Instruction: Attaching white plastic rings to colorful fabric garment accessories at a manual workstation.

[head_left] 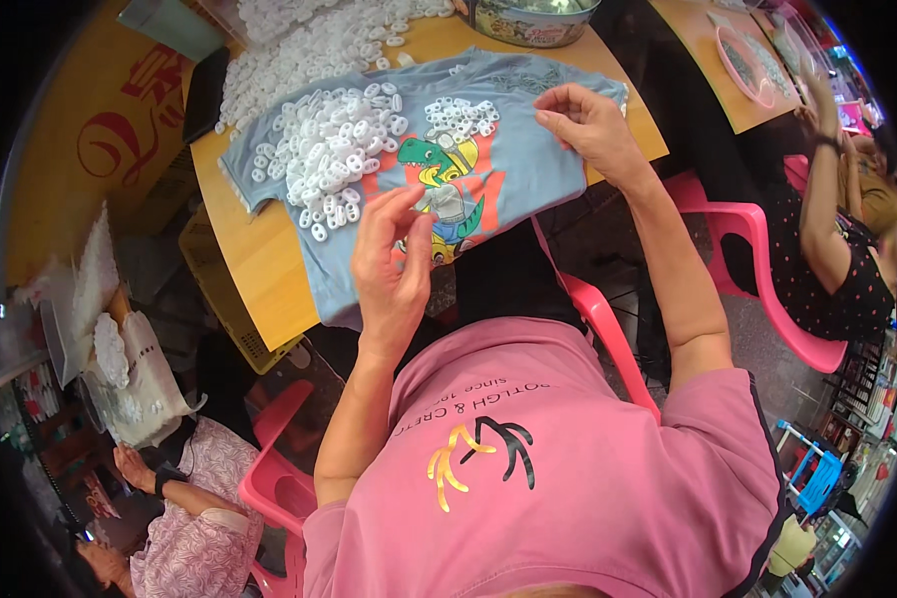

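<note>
Yellow wooden table (269, 289) here, grey-blue fabric T-shirt (331, 282) on it, heaped with white oval two-holed plastic pieces (334, 149), probably light, stiff, slippery, so pinch rims; left hand (394, 274) and right hand (605, 142) have bent fingers, can't tell if gripping anything.

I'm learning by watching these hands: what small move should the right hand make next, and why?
Perhaps move the right hand slightly forward to the thin grey pieces on the blue-grey shirt: its fingertips are close beside them. Whether it already holds one is too small to tell.
</note>
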The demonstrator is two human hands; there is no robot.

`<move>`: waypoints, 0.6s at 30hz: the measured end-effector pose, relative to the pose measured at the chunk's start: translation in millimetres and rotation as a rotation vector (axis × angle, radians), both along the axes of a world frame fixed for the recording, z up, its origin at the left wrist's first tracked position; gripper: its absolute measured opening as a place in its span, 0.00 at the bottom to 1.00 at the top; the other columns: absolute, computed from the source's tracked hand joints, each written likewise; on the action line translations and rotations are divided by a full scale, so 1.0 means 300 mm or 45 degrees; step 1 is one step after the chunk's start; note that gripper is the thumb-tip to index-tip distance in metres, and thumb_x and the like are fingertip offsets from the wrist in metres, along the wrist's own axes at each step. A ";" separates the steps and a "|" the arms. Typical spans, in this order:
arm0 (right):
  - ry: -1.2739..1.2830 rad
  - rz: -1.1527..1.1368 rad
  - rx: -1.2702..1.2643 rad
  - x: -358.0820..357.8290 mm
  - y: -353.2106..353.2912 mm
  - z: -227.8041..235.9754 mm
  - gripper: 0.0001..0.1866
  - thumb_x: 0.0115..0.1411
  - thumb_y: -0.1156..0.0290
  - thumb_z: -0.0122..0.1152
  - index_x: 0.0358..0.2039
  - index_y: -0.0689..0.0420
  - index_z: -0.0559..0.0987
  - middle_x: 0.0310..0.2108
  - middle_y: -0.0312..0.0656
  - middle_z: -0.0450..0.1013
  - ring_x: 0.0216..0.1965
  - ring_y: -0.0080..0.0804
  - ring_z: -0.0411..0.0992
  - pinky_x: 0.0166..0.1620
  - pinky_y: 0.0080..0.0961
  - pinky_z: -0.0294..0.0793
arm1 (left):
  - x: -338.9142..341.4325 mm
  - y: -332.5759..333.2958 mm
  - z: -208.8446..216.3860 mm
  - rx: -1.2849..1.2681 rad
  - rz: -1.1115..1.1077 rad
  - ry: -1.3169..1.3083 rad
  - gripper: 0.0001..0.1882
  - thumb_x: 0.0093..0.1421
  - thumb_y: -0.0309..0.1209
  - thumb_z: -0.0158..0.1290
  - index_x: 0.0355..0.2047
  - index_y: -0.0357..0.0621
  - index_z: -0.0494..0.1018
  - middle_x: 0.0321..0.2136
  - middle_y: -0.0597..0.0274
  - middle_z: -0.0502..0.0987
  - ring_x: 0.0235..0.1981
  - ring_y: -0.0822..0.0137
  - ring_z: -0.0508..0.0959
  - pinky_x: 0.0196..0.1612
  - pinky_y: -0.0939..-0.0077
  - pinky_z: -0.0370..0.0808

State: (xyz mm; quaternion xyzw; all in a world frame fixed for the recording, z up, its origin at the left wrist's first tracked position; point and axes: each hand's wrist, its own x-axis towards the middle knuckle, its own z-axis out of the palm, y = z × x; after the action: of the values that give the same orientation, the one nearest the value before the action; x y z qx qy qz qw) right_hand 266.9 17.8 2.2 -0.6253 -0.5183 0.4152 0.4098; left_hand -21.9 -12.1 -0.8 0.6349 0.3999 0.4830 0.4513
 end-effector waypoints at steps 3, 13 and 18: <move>0.083 0.008 0.050 -0.008 -0.006 0.004 0.13 0.61 0.69 0.63 0.44 0.62 0.77 0.33 0.30 0.72 0.29 0.12 0.66 0.31 0.11 0.65 | 0.047 0.024 -0.013 0.023 -0.077 0.018 0.12 0.60 0.19 0.54 0.45 0.36 0.74 0.37 0.58 0.75 0.30 0.73 0.76 0.34 0.78 0.73; 0.393 0.058 0.093 -0.058 -0.052 0.071 0.17 0.59 0.69 0.64 0.47 0.61 0.76 0.36 0.32 0.72 0.30 0.15 0.66 0.33 0.13 0.66 | 0.249 0.136 0.031 -0.536 -0.251 -0.272 0.11 0.65 0.27 0.51 0.45 0.34 0.74 0.36 0.59 0.79 0.32 0.74 0.79 0.35 0.80 0.75; 0.536 0.069 0.088 -0.090 -0.073 0.095 0.17 0.59 0.69 0.64 0.48 0.61 0.76 0.35 0.32 0.73 0.29 0.15 0.67 0.33 0.13 0.67 | 0.298 0.157 0.029 -0.461 -0.393 -0.389 0.10 0.63 0.27 0.55 0.43 0.35 0.75 0.34 0.61 0.79 0.33 0.74 0.79 0.37 0.81 0.75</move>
State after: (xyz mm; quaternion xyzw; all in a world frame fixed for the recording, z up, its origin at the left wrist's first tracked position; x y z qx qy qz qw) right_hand 240.0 -4.2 30.8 -0.4962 -0.4519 0.5295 0.5188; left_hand 67.4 35.0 8.0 0.5173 0.3057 0.4193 0.6805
